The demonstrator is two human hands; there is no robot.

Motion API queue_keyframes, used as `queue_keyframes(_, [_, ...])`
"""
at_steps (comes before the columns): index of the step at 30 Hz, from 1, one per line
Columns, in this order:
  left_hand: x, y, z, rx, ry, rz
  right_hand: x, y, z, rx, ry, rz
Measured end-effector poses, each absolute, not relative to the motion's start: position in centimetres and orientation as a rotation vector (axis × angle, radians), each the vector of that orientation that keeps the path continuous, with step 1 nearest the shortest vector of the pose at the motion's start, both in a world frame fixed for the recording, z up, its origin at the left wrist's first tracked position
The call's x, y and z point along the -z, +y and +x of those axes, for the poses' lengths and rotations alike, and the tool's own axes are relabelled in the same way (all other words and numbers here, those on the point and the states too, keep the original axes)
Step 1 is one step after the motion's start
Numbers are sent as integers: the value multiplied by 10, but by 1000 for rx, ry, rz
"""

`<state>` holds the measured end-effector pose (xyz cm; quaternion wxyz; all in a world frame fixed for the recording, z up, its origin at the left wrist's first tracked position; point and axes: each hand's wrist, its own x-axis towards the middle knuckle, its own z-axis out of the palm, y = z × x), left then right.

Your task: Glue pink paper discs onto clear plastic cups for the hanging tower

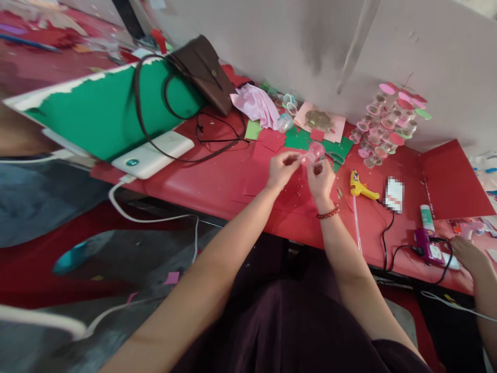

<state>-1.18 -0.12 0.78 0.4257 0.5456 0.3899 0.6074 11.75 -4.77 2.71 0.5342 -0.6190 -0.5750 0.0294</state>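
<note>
the left hand (284, 170) and right hand (322, 177), fingertips pinched close, hold a small clear cup (317, 150) between them above red paper (258, 173), probably lightly because its wall looks thin. at four o'clock from them a yellow glue gun (362, 188) lies on the surface (209, 184), seemingly within easy right-side reach; at two o'clock stand stacked cups (389, 124), perhaps kept back to avoid knocks.

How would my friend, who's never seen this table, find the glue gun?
Start with the long red table against the pale wall. Look just to the right of the person's right hand. That's the glue gun: bright yellow and pistol-shaped, unlike the clear stick beside it and the white-and-green tube farther right.
</note>
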Motion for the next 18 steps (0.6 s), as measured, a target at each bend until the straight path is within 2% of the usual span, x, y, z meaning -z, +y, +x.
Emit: queue_keyframes(18, [-9,-6,-17,-1540,1389,1845,-12,-47,112,226,-1515,-1349])
